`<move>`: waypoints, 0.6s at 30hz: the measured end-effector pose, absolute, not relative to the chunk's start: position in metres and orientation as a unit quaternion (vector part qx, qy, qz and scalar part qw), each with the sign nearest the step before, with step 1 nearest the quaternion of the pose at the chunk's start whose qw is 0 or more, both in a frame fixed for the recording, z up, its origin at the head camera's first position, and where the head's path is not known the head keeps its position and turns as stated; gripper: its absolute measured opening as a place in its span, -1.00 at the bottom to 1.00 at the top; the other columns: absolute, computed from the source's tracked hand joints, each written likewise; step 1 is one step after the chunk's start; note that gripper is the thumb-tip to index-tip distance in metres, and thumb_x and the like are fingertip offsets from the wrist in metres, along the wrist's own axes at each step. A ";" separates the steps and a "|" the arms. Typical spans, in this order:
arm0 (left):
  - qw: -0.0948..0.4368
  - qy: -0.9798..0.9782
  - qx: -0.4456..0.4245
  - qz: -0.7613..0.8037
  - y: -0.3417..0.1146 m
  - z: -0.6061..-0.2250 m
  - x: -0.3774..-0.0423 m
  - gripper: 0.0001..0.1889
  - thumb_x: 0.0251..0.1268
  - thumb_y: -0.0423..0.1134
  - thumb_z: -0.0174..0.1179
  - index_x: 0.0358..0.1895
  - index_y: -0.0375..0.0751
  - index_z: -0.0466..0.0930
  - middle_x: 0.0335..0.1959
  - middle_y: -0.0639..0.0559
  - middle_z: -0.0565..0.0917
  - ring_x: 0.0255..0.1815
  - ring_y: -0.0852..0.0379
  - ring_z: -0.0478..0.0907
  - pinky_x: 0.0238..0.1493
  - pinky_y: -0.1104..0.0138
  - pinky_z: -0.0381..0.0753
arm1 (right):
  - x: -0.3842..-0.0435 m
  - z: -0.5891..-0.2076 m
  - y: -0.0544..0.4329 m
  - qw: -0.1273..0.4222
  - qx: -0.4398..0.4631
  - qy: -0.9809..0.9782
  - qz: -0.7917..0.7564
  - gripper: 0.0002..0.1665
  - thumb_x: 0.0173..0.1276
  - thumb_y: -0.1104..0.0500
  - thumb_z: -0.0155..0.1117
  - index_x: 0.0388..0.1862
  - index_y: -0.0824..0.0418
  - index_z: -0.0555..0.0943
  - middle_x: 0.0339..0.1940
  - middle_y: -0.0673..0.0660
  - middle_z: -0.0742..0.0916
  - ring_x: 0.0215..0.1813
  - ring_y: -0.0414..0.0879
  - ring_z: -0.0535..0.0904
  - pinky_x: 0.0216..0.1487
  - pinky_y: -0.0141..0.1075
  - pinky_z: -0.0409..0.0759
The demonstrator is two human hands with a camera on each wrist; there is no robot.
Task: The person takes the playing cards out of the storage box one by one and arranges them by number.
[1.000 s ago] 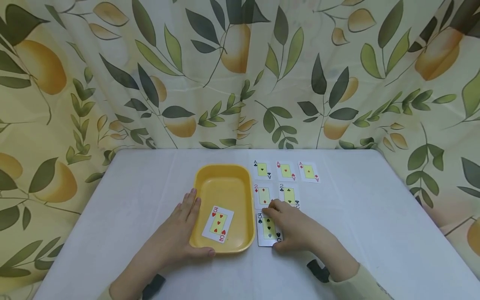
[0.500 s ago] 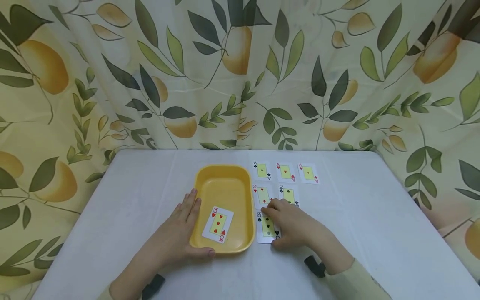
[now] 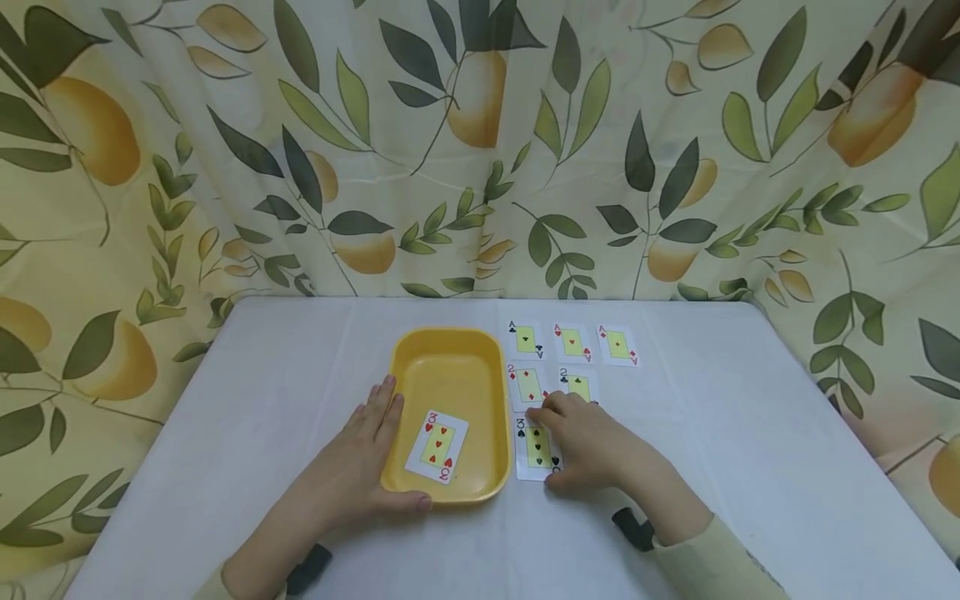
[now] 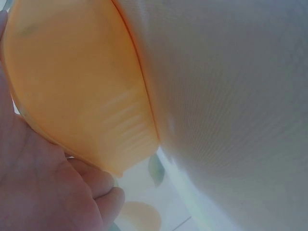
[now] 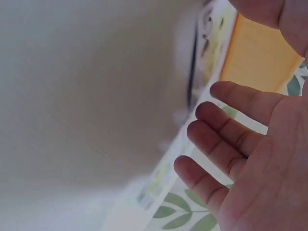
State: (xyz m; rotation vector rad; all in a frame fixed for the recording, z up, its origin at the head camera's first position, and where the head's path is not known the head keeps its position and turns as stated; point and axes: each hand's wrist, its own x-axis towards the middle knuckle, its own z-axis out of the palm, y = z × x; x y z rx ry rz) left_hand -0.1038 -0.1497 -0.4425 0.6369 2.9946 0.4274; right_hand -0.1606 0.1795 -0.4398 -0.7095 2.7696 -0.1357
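Note:
A yellow tray [image 3: 450,383] stands on the table, with a three of hearts card [image 3: 437,447] lying tilted inside near its front. Along the tray's left side rests my left hand [image 3: 356,467], fingers straight on the rim and thumb at the front corner. My right hand [image 3: 588,442] holds a three of spades card [image 3: 536,450] by its edges, index finger at the far edge and thumb by the near right corner. This card is just right of the tray, its right part covered by the hand. In the right wrist view, the fingers [image 5: 231,96] reach toward the blurred card.
Beyond my right hand lie a two of diamonds [image 3: 528,385] and a partly hidden two of clubs [image 3: 577,383]. Behind them is a row of aces: clubs [image 3: 523,340], hearts [image 3: 572,342] and diamonds [image 3: 617,343]. A fruit-patterned curtain [image 3: 450,200] hangs behind the white table [image 3: 712,417].
My right hand has shifted the three of spades slightly away from me, toward the row of twos, and the card now lies flatter. The left hand and the tray stay where they were.

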 end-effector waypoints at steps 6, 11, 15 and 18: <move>0.023 0.969 0.205 0.137 -0.150 -0.442 -0.104 0.42 -0.18 0.66 0.18 0.58 -0.39 -0.07 0.65 -0.19 -0.24 0.65 -0.12 -0.20 0.57 0.01 0.07 | -0.163 -0.429 0.180 0.114 -0.267 0.955 -0.055 0.05 -0.10 -0.17 0.58 0.43 0.04 0.46 0.17 -0.02 0.54 0.05 -0.14 0.42 0.11 -0.26 0.57; 0.016 0.968 0.208 0.138 -0.150 -0.442 -0.103 0.41 -0.16 0.65 0.18 0.57 -0.39 -0.05 0.65 -0.19 -0.23 0.65 -0.13 -0.20 0.57 0.01 0.08 | -0.163 -0.410 0.174 0.116 -0.263 0.954 -0.090 0.07 -0.05 -0.18 0.57 0.47 0.04 0.41 0.23 -0.01 0.50 0.15 -0.14 0.41 0.19 -0.24 0.58; 0.018 0.969 0.207 0.136 -0.150 -0.443 -0.104 0.41 -0.16 0.67 0.15 0.58 -0.38 -0.06 0.65 -0.19 -0.24 0.65 -0.12 -0.20 0.57 0.02 0.07 | -0.160 -0.396 0.162 0.107 -0.273 0.948 -0.124 0.03 -0.01 -0.19 0.53 0.47 0.02 0.41 0.24 -0.02 0.50 0.17 -0.15 0.41 0.18 -0.24 0.58; 0.022 0.969 0.205 0.137 -0.149 -0.444 -0.104 0.41 -0.16 0.67 0.14 0.58 -0.38 -0.06 0.66 -0.18 -0.24 0.65 -0.12 -0.20 0.57 0.01 0.08 | -0.156 -0.388 0.150 0.103 -0.292 0.940 -0.145 0.01 0.01 -0.19 0.53 0.46 0.03 0.42 0.28 0.00 0.50 0.21 -0.13 0.42 0.21 -0.22 0.58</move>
